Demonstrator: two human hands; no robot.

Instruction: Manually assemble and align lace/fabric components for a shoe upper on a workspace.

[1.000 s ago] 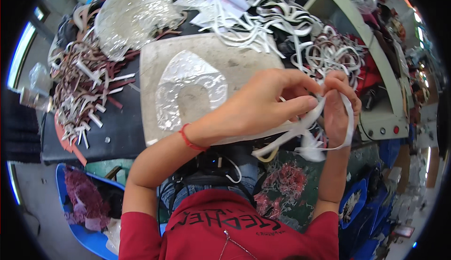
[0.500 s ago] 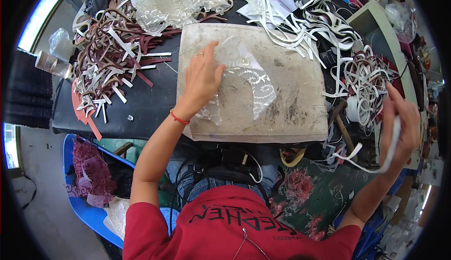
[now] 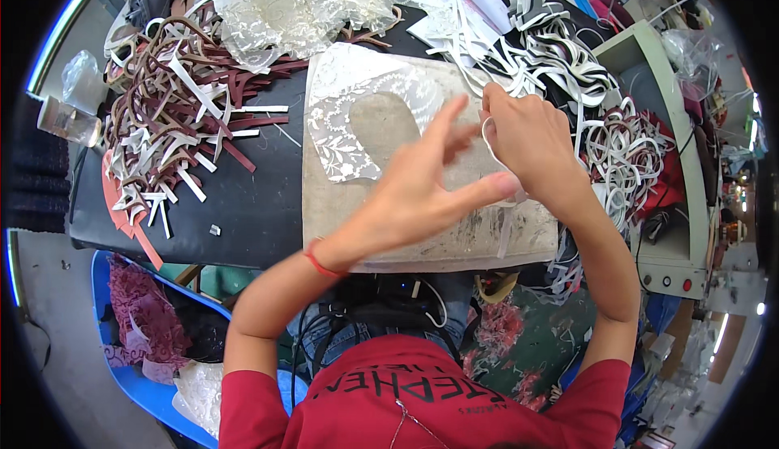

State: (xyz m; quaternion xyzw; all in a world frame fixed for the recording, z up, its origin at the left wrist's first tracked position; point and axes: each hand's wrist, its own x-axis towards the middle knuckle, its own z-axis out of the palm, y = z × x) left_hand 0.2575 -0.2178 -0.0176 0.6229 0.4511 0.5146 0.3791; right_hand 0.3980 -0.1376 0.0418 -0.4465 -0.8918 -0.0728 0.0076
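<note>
A white lace piece (image 3: 334, 128), curved around an opening, lies on the stained beige board (image 3: 375, 238). Over the board, right of the lace opening, my left hand (image 3: 426, 185) is open, thumb and index finger spread; its other fingers are blurred. Facing it, my right hand (image 3: 531, 145) is closed on a narrow white strip (image 3: 489, 137). A loop of the strip shows beside the fingers, and a pale length appears below the hand. The two hands are close together, and whether the left fingers touch the strip is hidden.
A heap of maroon and white strips (image 3: 174, 116) covers the table's left side. Clear plastic with lace (image 3: 300, 3) lies at the back. White strips (image 3: 560, 43) and tangled cords (image 3: 617, 157) sit at the right, beside a pale green box (image 3: 690, 238). A blue tub (image 3: 122, 368) stands below left.
My right hand has come from the far right to over the board, bringing the white strip. My left hand has left the lace and moved right. The lace piece has shifted left.
</note>
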